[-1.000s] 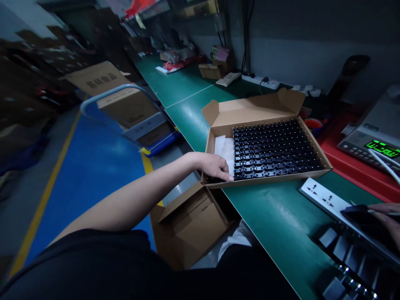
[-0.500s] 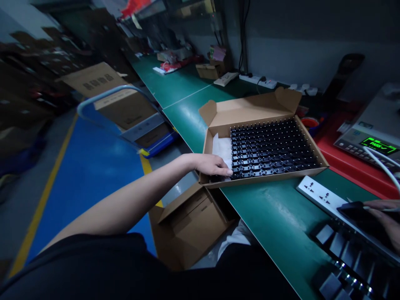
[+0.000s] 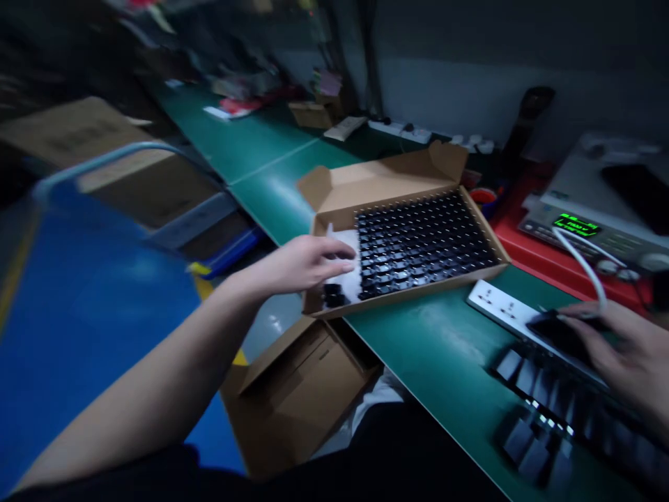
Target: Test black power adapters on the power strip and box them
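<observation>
My left hand [image 3: 311,263] hovers over the left end of an open cardboard box [image 3: 433,287], its fingers apart with nothing between them. Just below the fingers, a small black piece [image 3: 335,295] lies on white packing [image 3: 348,244]. Rows of black parts with shiny metal pins [image 3: 418,244] fill the rest of the box, apparently power adapters. At the right, my right hand [image 3: 621,345] grips a black power adapter [image 3: 564,331] over a white power strip [image 3: 504,310]. A white cable [image 3: 582,261] runs up from that hand; whether the fingers also hold it is unclear.
More black adapters [image 3: 538,418] lie in rows on the green bench [image 3: 428,341] at lower right. Behind the strip, a tester with a green readout [image 3: 578,224] sits on a red base [image 3: 564,265]. An open carton [image 3: 308,390] stands below the bench edge; a trolley [image 3: 104,167] is at left.
My left hand has lifted back from the parts, uncovering the black piece in the box. My right hand has come further into view with the adapter. The scene has shifted left; the readout differs.
</observation>
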Tool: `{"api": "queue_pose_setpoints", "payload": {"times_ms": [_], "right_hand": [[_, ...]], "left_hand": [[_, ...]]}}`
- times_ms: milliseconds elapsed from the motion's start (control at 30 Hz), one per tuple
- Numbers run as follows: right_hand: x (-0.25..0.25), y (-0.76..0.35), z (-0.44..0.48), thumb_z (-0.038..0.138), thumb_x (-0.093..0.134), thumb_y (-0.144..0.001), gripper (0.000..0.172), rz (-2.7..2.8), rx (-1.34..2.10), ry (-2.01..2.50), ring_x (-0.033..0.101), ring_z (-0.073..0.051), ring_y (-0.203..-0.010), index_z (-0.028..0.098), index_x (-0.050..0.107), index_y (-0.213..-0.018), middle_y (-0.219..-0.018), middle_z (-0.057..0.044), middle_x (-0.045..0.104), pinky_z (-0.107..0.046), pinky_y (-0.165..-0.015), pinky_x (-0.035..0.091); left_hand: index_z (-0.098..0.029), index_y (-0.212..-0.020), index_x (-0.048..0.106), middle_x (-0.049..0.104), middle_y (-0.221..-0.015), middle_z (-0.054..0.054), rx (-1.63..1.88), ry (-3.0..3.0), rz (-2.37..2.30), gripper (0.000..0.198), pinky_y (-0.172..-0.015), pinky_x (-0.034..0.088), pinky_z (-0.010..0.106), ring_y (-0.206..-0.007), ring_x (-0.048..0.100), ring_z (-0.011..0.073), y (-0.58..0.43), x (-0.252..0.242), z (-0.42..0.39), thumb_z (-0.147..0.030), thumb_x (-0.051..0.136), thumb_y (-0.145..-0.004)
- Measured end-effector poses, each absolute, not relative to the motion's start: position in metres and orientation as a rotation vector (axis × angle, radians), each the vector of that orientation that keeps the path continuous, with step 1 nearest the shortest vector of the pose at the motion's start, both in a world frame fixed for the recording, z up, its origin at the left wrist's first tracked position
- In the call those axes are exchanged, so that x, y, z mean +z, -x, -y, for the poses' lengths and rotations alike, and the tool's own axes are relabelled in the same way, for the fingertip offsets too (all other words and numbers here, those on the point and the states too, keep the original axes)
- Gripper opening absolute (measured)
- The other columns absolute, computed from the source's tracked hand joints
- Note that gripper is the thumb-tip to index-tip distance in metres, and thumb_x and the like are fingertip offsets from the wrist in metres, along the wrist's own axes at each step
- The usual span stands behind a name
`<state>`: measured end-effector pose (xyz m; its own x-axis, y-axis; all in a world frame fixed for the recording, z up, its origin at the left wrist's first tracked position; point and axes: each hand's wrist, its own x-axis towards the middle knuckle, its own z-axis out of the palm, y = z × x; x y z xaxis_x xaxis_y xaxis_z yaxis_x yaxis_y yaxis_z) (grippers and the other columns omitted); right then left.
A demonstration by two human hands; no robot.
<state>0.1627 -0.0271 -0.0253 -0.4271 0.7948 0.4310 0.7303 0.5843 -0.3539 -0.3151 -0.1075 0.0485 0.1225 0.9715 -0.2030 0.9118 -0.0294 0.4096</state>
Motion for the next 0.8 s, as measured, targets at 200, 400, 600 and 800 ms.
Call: {"api": "queue_pose_setpoints", "payload": {"times_ms": [200,400,600,800], "right_hand": [[-0.016,-0.161,0.034,0.031,0.058,-0.095,0.011,2.279,0.229,1.189,0.071,-0.023,-0.085,0.027,0.068,-0.098,-0.093,-0.003,0.074,-0.037,-0.070,0.054],[-0.004,-0.186,0.048,0.031,0.065,-0.092,0.010,1.798,0.553,1.322,0.070,-0.020,-0.076,0.024,0.071,-0.093,-0.088,-0.003,0.074,-0.035,-0.070,0.057],[-0.012,-0.206,0.056,0.031,0.066,-0.091,0.009,1.819,0.649,1.322,0.069,-0.020,-0.079,0.023,0.072,-0.091,-0.088,-0.003,0.074,-0.035,-0.071,0.056],[-0.015,-0.201,0.054,0.023,0.058,-0.094,0.008,2.083,0.435,1.232,0.067,-0.020,-0.083,0.024,0.066,-0.093,-0.089,-0.003,0.071,-0.036,-0.075,0.052]], "left_hand": [[-0.030,-0.113,0.068,0.072,-0.111,0.005,0.566,-2.008,-1.437,0.032,-0.084,0.059,0.038,-0.094,0.068,0.0224,0.207,0.011,0.142,-0.049,0.061,-0.089],[-0.027,-0.150,0.037,0.054,-0.138,0.016,0.599,-2.185,-1.239,0.066,-0.096,0.057,0.049,-0.123,0.058,0.0315,0.090,-0.073,0.151,-0.030,0.065,-0.090],[-0.026,-0.143,0.041,0.047,-0.140,0.018,0.553,-2.324,-1.266,0.068,-0.096,0.053,0.056,-0.122,0.055,0.0373,0.042,-0.095,0.118,-0.037,0.074,-0.084],[-0.022,-0.129,0.053,0.050,-0.131,0.018,0.625,-2.338,-1.288,0.051,-0.092,0.053,0.055,-0.115,0.055,0.0365,0.030,-0.101,0.123,-0.035,0.070,-0.083]]}}
